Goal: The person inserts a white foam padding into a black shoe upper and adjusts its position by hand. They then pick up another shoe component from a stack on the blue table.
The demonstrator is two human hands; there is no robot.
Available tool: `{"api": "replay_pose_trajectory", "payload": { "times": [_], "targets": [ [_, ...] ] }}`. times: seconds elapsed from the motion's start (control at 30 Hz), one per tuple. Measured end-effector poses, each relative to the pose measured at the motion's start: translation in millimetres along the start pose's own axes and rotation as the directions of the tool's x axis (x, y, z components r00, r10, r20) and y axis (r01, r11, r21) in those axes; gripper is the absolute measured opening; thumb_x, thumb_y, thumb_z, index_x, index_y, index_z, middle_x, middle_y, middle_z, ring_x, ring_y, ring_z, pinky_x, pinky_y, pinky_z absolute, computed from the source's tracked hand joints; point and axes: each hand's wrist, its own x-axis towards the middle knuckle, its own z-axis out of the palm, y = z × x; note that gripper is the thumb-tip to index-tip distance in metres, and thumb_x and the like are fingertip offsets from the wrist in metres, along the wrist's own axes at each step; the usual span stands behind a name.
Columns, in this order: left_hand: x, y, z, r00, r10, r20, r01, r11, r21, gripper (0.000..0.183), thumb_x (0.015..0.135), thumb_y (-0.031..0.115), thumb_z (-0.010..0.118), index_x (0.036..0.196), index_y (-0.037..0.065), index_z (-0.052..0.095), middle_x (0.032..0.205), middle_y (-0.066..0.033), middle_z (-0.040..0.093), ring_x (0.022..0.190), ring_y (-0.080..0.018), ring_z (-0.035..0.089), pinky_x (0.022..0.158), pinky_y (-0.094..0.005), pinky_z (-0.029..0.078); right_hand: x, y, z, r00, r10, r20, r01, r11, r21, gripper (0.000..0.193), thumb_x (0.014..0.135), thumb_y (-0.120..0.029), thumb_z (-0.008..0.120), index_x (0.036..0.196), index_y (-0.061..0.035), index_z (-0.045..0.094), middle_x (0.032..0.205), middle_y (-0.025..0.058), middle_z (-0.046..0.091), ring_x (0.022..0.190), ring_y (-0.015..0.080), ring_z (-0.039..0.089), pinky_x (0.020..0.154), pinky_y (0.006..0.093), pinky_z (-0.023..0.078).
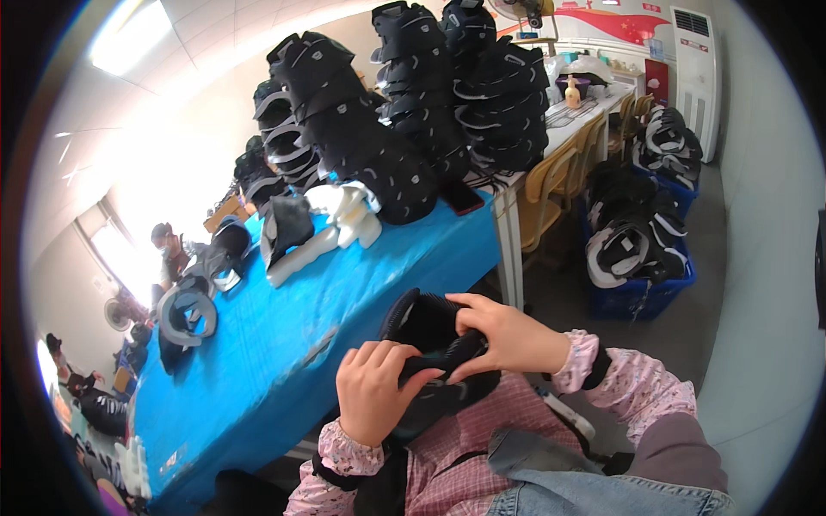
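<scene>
In front of my lap I hold a black padded, hollow item [428, 320] with a ribbed edge; its exact kind is unclear. My left hand [372, 389] grips the near side of its thick black rim, thumb pointing right along it. On the right side my right hand [509, 337] pinches the same rim between thumb and fingers. The two thumbs come close together at the near edge. Part of the item's lower body is hidden behind my hands. It is held just off the near edge of a table with a blue cover [284, 344].
Tall stacks of black padded pieces [344, 112] stand at the table's far side. White foam-like pieces [348, 215] and a grey curved piece [187, 316] lie before them. Blue crates [641, 297] hold more pieces on the floor at right, past wooden chairs [546, 193]. People sit far left.
</scene>
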Motion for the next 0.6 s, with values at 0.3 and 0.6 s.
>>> {"api": "replay_pose_trajectory", "payload": {
  "times": [0.3, 0.6],
  "targets": [
    [71.9, -43.9, -8.9, 0.998, 0.013, 0.061, -0.005, 0.992, -0.129, 0.039, 0.078, 0.015, 0.068, 0.116, 0.009, 0.059, 0.131, -0.0150, 0.048, 0.113, -0.0358, 0.051, 0.092, -0.0418, 0.043, -10.1, 47.9, -224.6, 0.767, -0.060, -0.638, -0.010, 0.994, -0.105, 0.037, 0.076, -0.021, 0.077, 0.103, -0.0041, 0.058, 0.118, 0.0059, 0.056, 0.109, 0.0149, 0.052, 0.089, 0.0279, 0.043],
    [0.5, -198.5, 80.9, 0.846, -0.408, 0.343, 0.333, 0.907, 0.257, 0.052, 0.076, 0.032, 0.071, 0.118, 0.004, 0.056, 0.131, -0.0239, 0.044, 0.119, -0.0396, 0.044, 0.097, -0.0456, 0.040, 108.7, 85.8, -471.9, 0.564, -0.291, -0.773, -0.266, 0.822, -0.504, 0.059, 0.079, -0.051, 0.069, 0.108, -0.0013, 0.057, 0.095, 0.0047, 0.061, 0.088, 0.0098, 0.056, 0.079, 0.0230, 0.044]
  ]
}}
